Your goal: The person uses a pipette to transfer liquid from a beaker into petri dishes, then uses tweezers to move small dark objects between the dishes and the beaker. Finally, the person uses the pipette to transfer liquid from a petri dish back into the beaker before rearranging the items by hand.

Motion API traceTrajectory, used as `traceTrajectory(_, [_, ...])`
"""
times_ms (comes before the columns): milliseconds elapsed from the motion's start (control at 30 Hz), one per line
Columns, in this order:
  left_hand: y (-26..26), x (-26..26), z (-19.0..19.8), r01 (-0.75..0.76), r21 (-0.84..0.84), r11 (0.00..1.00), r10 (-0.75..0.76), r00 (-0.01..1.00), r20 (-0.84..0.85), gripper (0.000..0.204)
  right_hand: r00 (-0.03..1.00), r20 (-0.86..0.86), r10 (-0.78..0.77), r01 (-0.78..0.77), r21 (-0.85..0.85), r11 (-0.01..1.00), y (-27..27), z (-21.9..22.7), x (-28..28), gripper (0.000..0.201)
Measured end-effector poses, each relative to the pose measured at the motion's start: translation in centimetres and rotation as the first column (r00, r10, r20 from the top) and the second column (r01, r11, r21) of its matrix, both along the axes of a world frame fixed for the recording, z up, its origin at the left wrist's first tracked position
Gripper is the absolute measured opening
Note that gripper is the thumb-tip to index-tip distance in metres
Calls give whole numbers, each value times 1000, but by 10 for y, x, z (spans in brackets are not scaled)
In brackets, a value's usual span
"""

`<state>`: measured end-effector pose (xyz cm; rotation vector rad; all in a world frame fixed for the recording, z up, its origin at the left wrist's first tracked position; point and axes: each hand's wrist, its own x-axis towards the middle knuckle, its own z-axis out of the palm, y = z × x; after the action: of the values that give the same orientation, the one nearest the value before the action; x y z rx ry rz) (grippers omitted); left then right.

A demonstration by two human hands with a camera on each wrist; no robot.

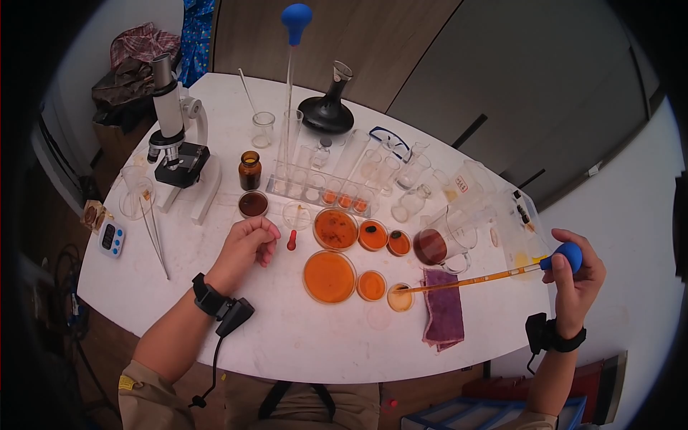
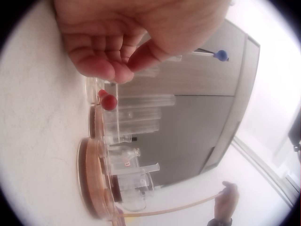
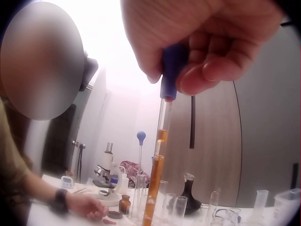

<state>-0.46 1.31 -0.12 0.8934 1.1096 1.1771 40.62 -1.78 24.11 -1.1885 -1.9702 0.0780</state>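
My right hand (image 1: 579, 287) pinches the blue rubber bulb (image 1: 570, 256) of a long glass pipette (image 1: 487, 276) between thumb and fingers. Orange liquid with gaps in it fills much of the tube, as the right wrist view also shows. The pipette slants down to the left, its tip over a small dish (image 1: 400, 304) of pale orange liquid. Fingers loosely curled and holding nothing, my left hand (image 1: 247, 247) hovers low at the left of the dishes. Close to its fingertips lies a red rubber bulb (image 1: 292, 240) by a small clear dish (image 1: 297, 214).
Orange-filled dishes (image 1: 329, 276) stand mid-table, beside a purple cloth (image 1: 443, 308) and a glass jug (image 1: 449, 236) of dark liquid. Behind are a test tube rack (image 1: 287, 190), a brown bottle (image 1: 249, 170) and a dark flask (image 1: 327, 115). A microscope (image 1: 172, 122) stands left.
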Motion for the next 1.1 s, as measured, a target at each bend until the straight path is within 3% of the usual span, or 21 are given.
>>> traceTrajectory(400, [1,0,-2,-3,9,1000,3,1000,0,10,1000,13,14,-14,-4,1000,2,1,-4,35])
traceTrajectory(767, [0,1,0,-3,3,1000,3,1000,1,10,992,-125,-15,0,-119,993,-4,-2,5,44])
traceTrajectory(1100, [0,0,1,-3,-1,1000,3,1000,-5,9,978,-209,-17,8,-43,999,-15,6,29,50])
